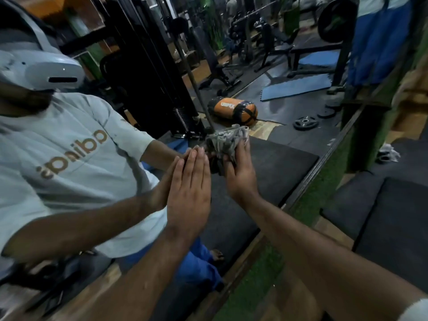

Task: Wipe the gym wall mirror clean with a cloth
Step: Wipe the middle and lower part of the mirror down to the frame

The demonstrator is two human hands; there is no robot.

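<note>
Head view: cloth (228, 141), grey and bunched, is pressed against the mirror (266, 72) at mid-frame. Right hand (240, 174) holds it, fingers curled into the folds. Left hand (188, 191) lies flat on the glass just beside it, fingers straight and together, holding nothing. Gym machines, an orange bag (232, 111) and weight plates show as reflections. Judgement: wiping is under way; overlapping strokes with even pressure, and lifting the bare palm, would avoid smears.
</note>
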